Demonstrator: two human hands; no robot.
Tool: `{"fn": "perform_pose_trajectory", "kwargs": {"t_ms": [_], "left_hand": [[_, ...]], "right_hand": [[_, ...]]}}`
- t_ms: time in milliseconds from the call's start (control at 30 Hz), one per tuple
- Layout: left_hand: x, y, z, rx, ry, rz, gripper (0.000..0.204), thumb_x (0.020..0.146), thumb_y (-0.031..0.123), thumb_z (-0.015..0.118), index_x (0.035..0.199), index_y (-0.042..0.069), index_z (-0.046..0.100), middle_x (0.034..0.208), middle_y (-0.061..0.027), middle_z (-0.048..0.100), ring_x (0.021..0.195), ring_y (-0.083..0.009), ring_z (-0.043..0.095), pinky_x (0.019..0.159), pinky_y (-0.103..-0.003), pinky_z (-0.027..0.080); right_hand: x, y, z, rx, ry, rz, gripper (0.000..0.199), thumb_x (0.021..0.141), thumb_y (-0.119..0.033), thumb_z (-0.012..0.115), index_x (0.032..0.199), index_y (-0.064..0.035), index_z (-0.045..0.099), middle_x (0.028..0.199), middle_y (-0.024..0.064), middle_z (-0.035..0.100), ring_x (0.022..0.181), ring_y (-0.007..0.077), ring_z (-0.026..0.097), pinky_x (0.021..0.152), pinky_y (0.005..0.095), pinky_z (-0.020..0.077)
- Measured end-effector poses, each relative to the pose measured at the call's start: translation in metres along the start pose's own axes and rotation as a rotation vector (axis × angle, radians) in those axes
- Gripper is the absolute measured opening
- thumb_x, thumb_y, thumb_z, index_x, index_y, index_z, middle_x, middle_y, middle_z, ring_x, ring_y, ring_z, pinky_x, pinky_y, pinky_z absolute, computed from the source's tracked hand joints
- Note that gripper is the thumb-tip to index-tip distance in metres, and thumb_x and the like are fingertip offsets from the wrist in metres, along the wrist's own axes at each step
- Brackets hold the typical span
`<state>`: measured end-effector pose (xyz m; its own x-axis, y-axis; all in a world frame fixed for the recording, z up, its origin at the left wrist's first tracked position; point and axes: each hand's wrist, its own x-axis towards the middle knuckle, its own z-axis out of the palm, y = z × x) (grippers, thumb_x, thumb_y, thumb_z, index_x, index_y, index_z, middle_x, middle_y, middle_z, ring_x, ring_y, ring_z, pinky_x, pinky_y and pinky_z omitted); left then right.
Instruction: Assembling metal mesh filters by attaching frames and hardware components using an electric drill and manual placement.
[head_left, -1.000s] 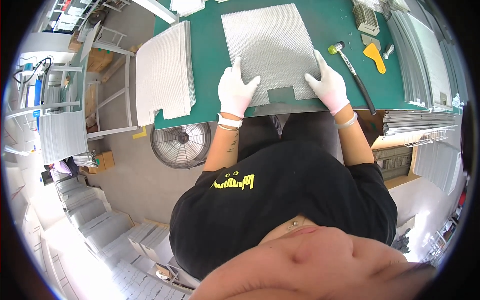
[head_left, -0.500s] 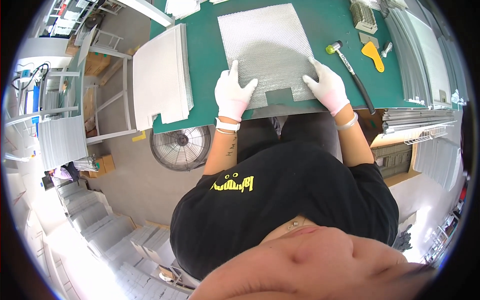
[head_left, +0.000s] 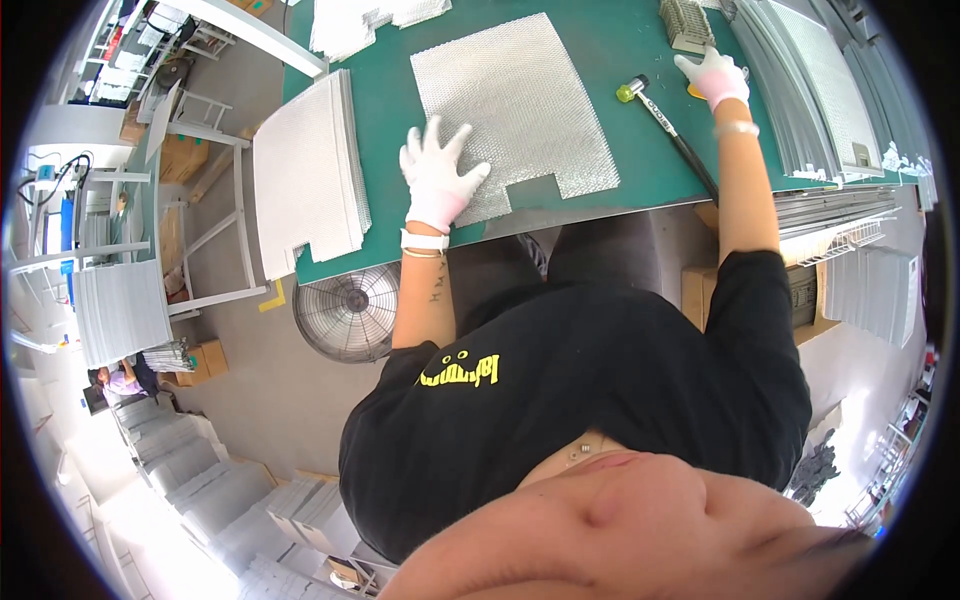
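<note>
A silvery mesh sheet (head_left: 520, 110) lies flat on the green table (head_left: 600, 40), in front of the person and a little askew, with the square notch in its near edge turned toward them. The gloved left hand (head_left: 437, 177) rests with its fingers spread over the sheet's left edge, toward the near corner — thumb on the mesh, outer fingers out over the green. The right hand (head_left: 715, 78) is stretched to the far right, fingertips just beside the near end of a beige ridged block (head_left: 687, 28) and the palm over a mostly hidden yellow scraper (head_left: 695, 91); from where I stand I can't tell whether those fingers pinch anything. Between that hand and the sheet lies a hammer (head_left: 662, 120), untouched. To my eye the step in hand is fetching something from that far right corner while the left hand minds the sheet. Picking up a piece there would call for a firm finger-and-thumb grip and a path back clear of the hammer — the left hand staying light, so the mesh neither slides nor bends.
</note>
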<state>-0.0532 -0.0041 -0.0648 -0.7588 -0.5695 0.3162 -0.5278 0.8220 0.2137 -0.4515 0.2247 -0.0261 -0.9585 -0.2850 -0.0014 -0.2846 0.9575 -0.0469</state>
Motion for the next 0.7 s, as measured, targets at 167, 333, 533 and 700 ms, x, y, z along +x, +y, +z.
{"fn": "perform_pose_trajectory", "kwargs": {"t_ms": [167,333,533,700], "left_hand": [[-0.019,0.004,-0.014,0.009,-0.225,0.057,0.064,0.076,0.049,0.073,0.132,0.022,0.061,0.147,-0.0162,0.045,0.140,-0.0431,0.033,0.117,-0.062,0.013],[-0.052,0.036,-0.045,0.021,0.094,0.073,0.065,0.075,0.034,0.078,0.132,0.013,0.057,0.142,-0.0150,0.048,0.137,-0.0414,0.038,0.116,-0.059,0.020],[-0.141,0.041,-0.039,-0.991,-0.489,0.191,0.014,0.089,0.006,0.064,0.101,0.003,0.070,0.097,-0.0102,0.072,0.093,-0.0235,0.069,0.085,-0.033,0.052],[-0.161,0.040,0.005,-1.560,-0.649,-0.665,0.041,0.100,0.033,0.056,0.123,0.000,0.060,0.118,-0.0080,0.065,0.105,-0.0150,0.062,0.092,-0.030,0.049]], "right_hand": [[0.025,0.005,-0.002,-0.103,-0.215,-0.039,0.075,0.080,-0.058,0.065,0.139,-0.0128,0.054,0.127,0.0161,0.064,0.120,0.0309,0.061,0.099,0.0446,0.0486],[0.049,0.040,0.026,0.433,0.095,-0.334,0.084,0.073,-0.024,0.079,0.147,-0.0057,0.041,0.129,0.0236,0.061,0.121,0.0325,0.059,0.104,0.0345,0.0457],[0.060,0.067,0.023,1.038,0.111,-0.516,0.036,0.087,-0.004,0.063,0.121,0.0036,0.062,0.111,0.0081,0.070,0.101,0.0120,0.065,0.095,0.0255,0.0490],[0.016,0.038,0.011,0.746,0.302,-0.567,0.028,0.093,-0.009,0.057,0.120,-0.0035,0.064,0.109,0.0087,0.071,0.101,0.0167,0.068,0.091,0.0276,0.0511]]}}
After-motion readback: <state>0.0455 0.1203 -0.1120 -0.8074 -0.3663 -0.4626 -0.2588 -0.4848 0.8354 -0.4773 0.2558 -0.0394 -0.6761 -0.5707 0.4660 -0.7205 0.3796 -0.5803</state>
